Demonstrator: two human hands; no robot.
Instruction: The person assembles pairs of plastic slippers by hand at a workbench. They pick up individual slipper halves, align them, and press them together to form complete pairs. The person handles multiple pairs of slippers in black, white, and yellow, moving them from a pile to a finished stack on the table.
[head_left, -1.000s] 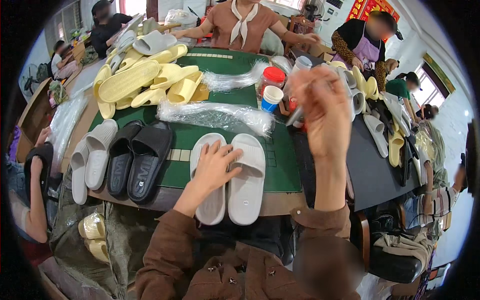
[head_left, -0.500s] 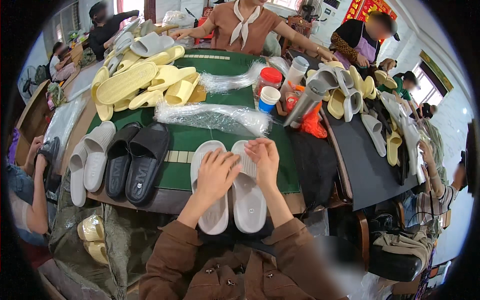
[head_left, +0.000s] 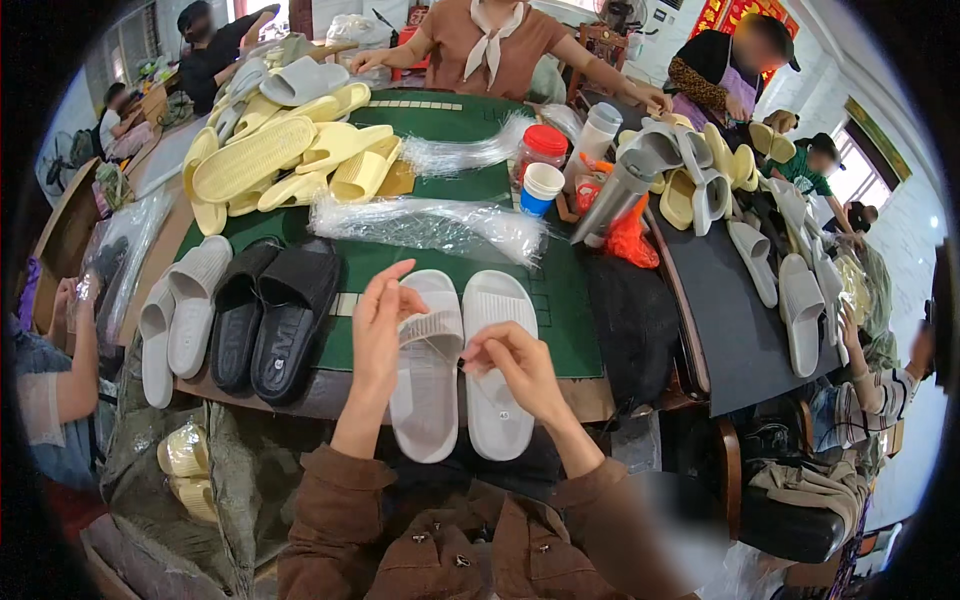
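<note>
Two light grey slide slippers lie side by side in front of me, toes away, heels over the table's near edge. Beside the strap of the left slipper [head_left: 427, 405] is my left hand [head_left: 378, 325], upright with its fingers apart. My right hand [head_left: 517, 368] is over the right slipper [head_left: 497, 420], partly covering its strap. Its thumb and fingertips are pinched together near the gap between the pair, at a small dark spot too tiny to make out. A bundle of clear plastic strands [head_left: 430, 225] lies beyond the slippers on the green mat [head_left: 450, 262].
To the left stand black slides [head_left: 290, 330] and another grey pair [head_left: 195, 310]. Cream slippers [head_left: 255, 160] are heaped behind them. A paper cup [head_left: 540, 188], a red-lidded jar [head_left: 542, 150] and a steel flask [head_left: 612, 200] stand right of centre. Other people work around the tables.
My left hand has moved off the slippers to the left and turned upright. My right hand has lowered towards the gap between the slippers, its fingers pinched.
</note>
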